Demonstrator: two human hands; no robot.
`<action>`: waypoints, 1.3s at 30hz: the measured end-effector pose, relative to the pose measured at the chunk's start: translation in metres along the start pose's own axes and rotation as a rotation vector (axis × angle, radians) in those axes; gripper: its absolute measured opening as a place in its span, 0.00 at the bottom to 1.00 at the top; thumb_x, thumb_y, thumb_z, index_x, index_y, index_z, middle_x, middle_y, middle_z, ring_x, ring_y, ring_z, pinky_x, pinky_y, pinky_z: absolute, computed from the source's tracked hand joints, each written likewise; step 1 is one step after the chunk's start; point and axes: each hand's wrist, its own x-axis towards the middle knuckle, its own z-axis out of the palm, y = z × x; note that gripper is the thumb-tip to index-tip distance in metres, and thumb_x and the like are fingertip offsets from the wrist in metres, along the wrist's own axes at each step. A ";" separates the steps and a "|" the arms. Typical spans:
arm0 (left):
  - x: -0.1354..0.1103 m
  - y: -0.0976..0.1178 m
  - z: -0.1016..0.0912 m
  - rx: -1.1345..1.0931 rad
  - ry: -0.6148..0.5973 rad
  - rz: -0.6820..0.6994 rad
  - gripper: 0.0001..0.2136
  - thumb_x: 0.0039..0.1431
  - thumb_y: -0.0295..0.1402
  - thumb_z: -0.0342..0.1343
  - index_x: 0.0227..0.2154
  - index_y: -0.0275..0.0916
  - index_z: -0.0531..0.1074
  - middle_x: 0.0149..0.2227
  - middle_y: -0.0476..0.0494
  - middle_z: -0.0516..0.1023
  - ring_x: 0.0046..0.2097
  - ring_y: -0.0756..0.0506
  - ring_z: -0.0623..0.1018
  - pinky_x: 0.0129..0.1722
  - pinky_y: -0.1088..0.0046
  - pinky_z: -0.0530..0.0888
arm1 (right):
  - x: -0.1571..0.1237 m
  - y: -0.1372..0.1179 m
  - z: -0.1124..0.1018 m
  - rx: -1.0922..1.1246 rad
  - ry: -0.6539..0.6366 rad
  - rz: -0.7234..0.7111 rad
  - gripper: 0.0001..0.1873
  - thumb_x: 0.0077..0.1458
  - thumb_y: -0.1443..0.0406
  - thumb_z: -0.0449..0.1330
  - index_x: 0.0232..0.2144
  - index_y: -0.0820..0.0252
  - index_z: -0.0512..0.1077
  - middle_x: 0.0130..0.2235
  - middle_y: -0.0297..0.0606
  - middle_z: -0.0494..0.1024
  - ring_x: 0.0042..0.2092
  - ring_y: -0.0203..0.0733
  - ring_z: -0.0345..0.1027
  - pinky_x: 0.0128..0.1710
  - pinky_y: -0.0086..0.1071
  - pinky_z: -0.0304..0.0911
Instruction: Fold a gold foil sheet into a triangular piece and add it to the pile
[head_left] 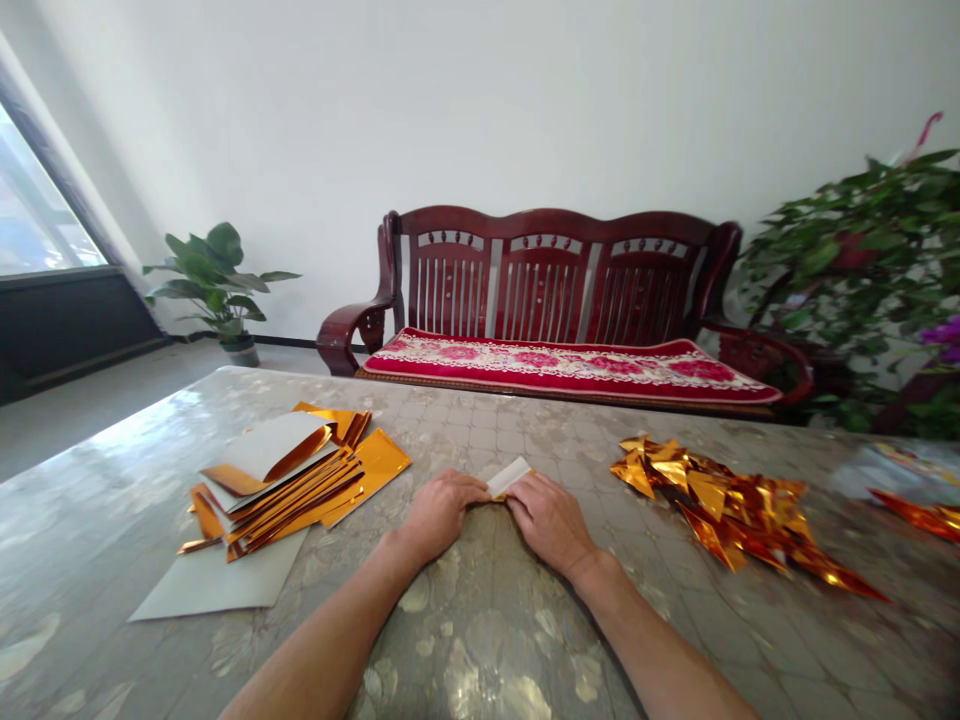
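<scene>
My left hand and right hand are closed on one slip, pale on its upper face with a gold edge low down, a hand at either end. The fingers are drawn in close together; how hard they pinch I cannot tell, since the tips are partly hidden. The slip is at the middle of the table, directly ahead of me, between the pile and the foil shapes. Risks, in my judgement: unequal pull between my hands could skew the slip or tear it; a crease pressed off line would leave its edges uneven; slick foil could slide should either pinch loosen. To my left, the pile of gold-and-pale sheets lies fanned and uneven, one sheet curled on top; a brush from my left forearm might spill it. To my right, pointed foil shapes lie heaped loosely; a sweep of my right arm could crush or scatter them. Farther right is a clear bag, beside red-orange foil. Beyond the table stands a bench.
</scene>
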 end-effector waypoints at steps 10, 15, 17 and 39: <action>0.001 -0.010 0.001 -0.125 0.034 -0.024 0.24 0.53 0.17 0.46 0.43 0.47 0.80 0.47 0.52 0.81 0.49 0.47 0.78 0.54 0.68 0.71 | 0.005 -0.002 0.008 -0.104 0.006 0.086 0.11 0.66 0.64 0.51 0.33 0.56 0.72 0.39 0.37 0.75 0.44 0.43 0.67 0.42 0.34 0.59; 0.000 -0.013 0.003 -0.126 0.053 -0.017 0.23 0.54 0.17 0.47 0.42 0.46 0.80 0.46 0.50 0.82 0.48 0.47 0.78 0.53 0.68 0.71 | 0.008 -0.004 0.010 -0.119 0.005 0.156 0.10 0.64 0.65 0.52 0.32 0.56 0.72 0.39 0.38 0.74 0.44 0.44 0.66 0.42 0.34 0.59; 0.000 -0.014 0.004 -0.132 0.070 -0.016 0.23 0.53 0.16 0.47 0.41 0.46 0.81 0.46 0.49 0.82 0.47 0.47 0.78 0.52 0.69 0.71 | 0.009 -0.005 0.011 -0.116 0.008 0.173 0.10 0.64 0.65 0.53 0.32 0.56 0.72 0.39 0.38 0.74 0.44 0.44 0.66 0.42 0.34 0.59; 0.000 -0.014 0.003 -0.166 0.059 -0.057 0.20 0.54 0.17 0.46 0.38 0.42 0.80 0.46 0.48 0.82 0.48 0.47 0.77 0.52 0.71 0.70 | 0.013 0.003 0.015 -0.091 -0.040 0.274 0.10 0.65 0.63 0.54 0.35 0.56 0.74 0.43 0.39 0.74 0.46 0.44 0.66 0.43 0.34 0.59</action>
